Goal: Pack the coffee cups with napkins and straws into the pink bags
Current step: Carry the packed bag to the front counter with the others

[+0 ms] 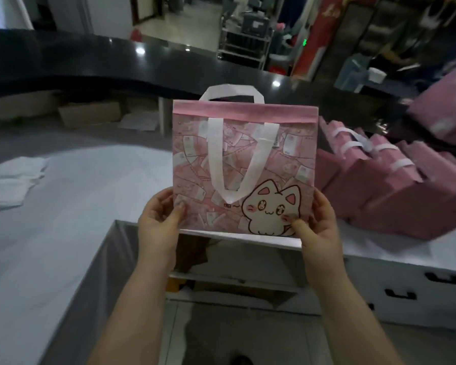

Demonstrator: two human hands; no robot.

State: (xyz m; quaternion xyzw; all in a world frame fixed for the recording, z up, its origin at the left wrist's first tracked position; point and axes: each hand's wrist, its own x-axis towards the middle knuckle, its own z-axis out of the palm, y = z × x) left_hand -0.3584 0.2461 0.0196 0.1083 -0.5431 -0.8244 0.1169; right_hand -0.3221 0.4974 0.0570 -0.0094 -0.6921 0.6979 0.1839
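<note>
Pinching pink bag (244, 164) upright, left hand (158, 219) and right hand (317, 219) fingers clamped on its lower corners

Dim, glare spots on black counter (90, 59), warped edges, perhaps motion-blurred.

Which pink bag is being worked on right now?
Start at the white counter, where a row of folded pink bags lies on the right. Left of that row, one pink bag is held upright in mid-air. It alone shows its front: a white cartoon cat and a drooping white handle.
</note>
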